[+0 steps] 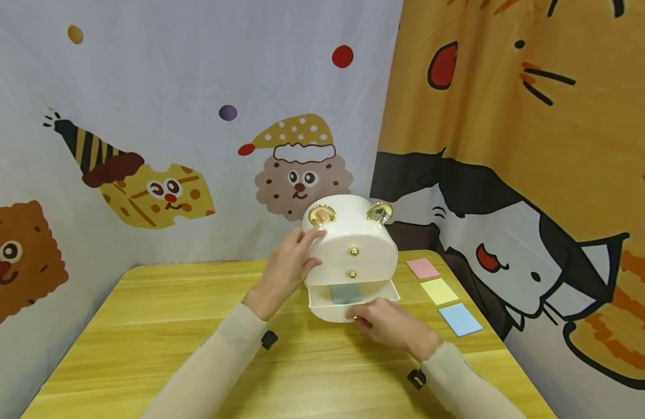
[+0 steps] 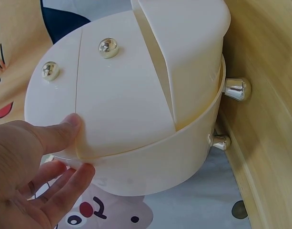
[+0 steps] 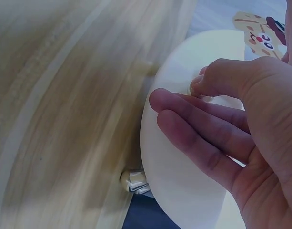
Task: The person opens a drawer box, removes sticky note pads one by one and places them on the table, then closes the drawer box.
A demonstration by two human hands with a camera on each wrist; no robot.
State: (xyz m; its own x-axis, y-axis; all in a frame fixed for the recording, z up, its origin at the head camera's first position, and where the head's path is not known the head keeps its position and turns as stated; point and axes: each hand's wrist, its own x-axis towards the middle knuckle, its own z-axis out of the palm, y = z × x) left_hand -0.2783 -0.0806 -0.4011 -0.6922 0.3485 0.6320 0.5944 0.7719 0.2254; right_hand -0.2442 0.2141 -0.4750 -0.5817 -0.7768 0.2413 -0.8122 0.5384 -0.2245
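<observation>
A white rounded drawer box (image 1: 348, 259) with two gold-rimmed ears (image 1: 322, 215) stands on the table, its bottom drawer (image 1: 322, 297) pulled out. A bluish-grey square (image 1: 345, 293) lies inside that drawer. My left hand (image 1: 285, 267) grips the box's left front edge; its thumb (image 2: 65, 133) is on the front face and the other fingers are against the side. With thumb and index finger, my right hand (image 1: 390, 327) pinches the bottom drawer's gold knob (image 3: 195, 88), which is mostly covered. The two upper drawers, with gold knobs (image 1: 353, 251), are closed.
Right of the box, pink (image 1: 423, 268), yellow (image 1: 439, 291) and blue (image 1: 460, 319) paper squares lie in a row along the table's right edge. Wooden tabletop (image 1: 186, 314) extends left and in front. Cartoon-printed curtains (image 1: 170, 70) hang behind and to the right.
</observation>
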